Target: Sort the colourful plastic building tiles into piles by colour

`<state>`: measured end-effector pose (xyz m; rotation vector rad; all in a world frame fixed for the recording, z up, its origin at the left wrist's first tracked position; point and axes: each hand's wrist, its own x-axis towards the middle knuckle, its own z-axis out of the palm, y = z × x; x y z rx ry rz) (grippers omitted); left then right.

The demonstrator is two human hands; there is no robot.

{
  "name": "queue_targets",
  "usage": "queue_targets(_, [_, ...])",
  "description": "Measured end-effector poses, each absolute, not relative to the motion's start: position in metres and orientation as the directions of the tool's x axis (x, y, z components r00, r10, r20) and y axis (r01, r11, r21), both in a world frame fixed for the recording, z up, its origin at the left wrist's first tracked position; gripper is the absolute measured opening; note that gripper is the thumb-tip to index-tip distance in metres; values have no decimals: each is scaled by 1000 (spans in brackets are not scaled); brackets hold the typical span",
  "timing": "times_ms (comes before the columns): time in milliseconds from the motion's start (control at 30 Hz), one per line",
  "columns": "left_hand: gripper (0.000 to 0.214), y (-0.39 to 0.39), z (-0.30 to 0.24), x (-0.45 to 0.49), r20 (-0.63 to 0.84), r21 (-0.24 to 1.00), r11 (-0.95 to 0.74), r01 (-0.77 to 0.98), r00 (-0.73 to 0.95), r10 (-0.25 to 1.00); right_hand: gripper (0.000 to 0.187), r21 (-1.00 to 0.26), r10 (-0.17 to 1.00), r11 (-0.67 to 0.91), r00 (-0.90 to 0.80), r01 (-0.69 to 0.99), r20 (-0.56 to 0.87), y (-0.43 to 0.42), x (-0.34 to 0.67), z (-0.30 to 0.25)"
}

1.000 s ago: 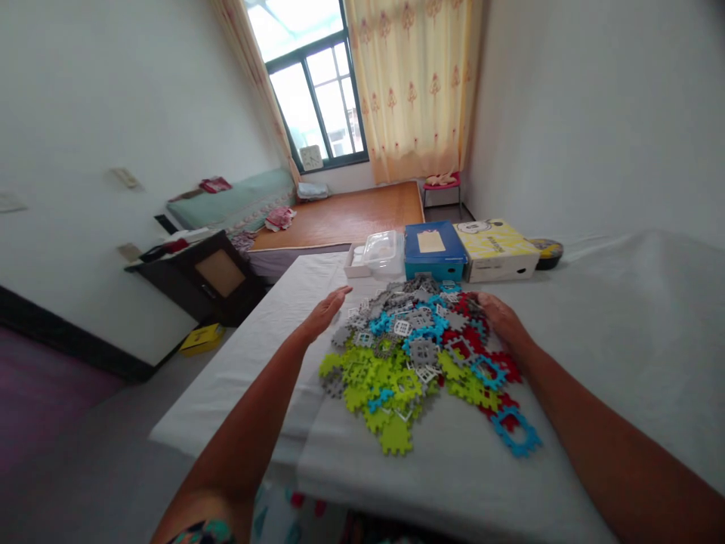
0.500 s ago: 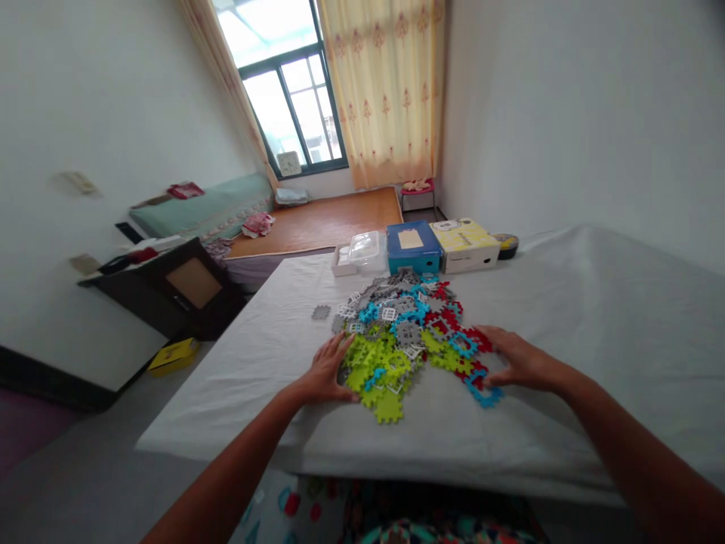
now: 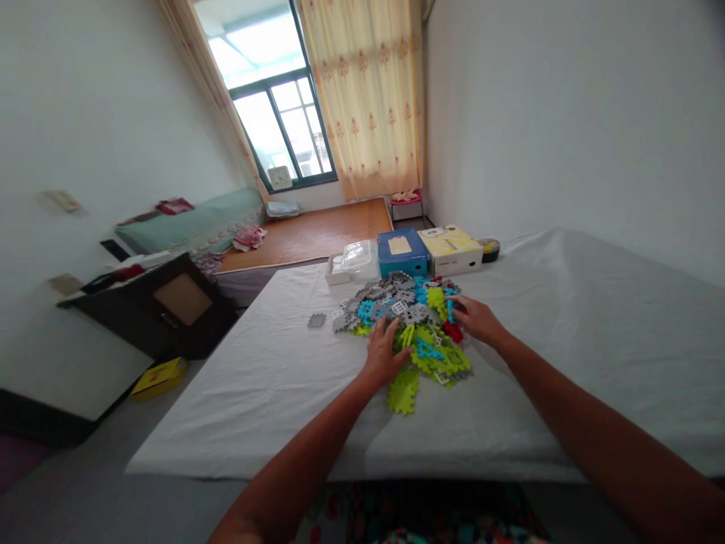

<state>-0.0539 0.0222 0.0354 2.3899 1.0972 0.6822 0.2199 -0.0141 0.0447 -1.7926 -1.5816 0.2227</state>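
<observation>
A heap of interlocking foam puzzle tiles (image 3: 405,313) in grey, lime green, blue and red lies on the white-covered table (image 3: 272,378). My left hand (image 3: 385,353) rests flat on the heap's near left side, fingers spread over green tiles. My right hand (image 3: 476,319) presses on the heap's right side, fingers bent over red and blue tiles. One lime green tile (image 3: 403,394) sticks out at the near edge. A single grey tile (image 3: 316,320) lies apart to the left.
Along the table's far edge stand a clear plastic container (image 3: 359,258), a blue box (image 3: 401,252), a yellow and white box (image 3: 451,249) and a dark round tin (image 3: 488,248). A dark cabinet (image 3: 152,302) stands left of the table; a bed lies beyond.
Both hands have pushed inward and away from me, squeezing the spread tiles into a tighter, taller heap. The view has pulled back a little.
</observation>
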Motion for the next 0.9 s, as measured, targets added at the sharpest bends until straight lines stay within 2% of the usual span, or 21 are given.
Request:
queue_targets(167, [65,52,64,-77,407,463,-783,416,685,605,39,-611,889,153,162,776,427,1,227,55])
queue_targets(200, [59,67,69,-92,433,466,-749,472,616,658,40,-617,872,137,201,775,446,4,236,53])
queue_targets(267, [50,102,74,-128,392,540,-520,662,348,851,42,-639,829,25,341,769,443,10,256,46])
queue_targets(367, [52,150,69,-175,283,594,-274,756,123,951,48,-691,779,-217,548,690,304,23,278,27])
queue_targets(433, [50,169,60,-188,217,617,-205,760,87,972,52,-709,790,-280,575,647,212,30,281,14])
queue_targets(500, [47,178,50,-183,175,641,-193,743,104,979,54,-715,832,-235,516,658,202,35,274,6])
queue_targets(633, [53,170,39,-138,154,705,-248,664,197,968,59,-760,886,-25,367,649,284,33,256,4])
queue_targets(767, [59,150,37,-92,176,811,-305,499,290,941,65,-889,901,174,295,424,317,20,250,16])
queue_targets(900, [57,138,33,-79,261,790,-407,458,348,900,61,-920,901,265,266,289,343,13,249,24])
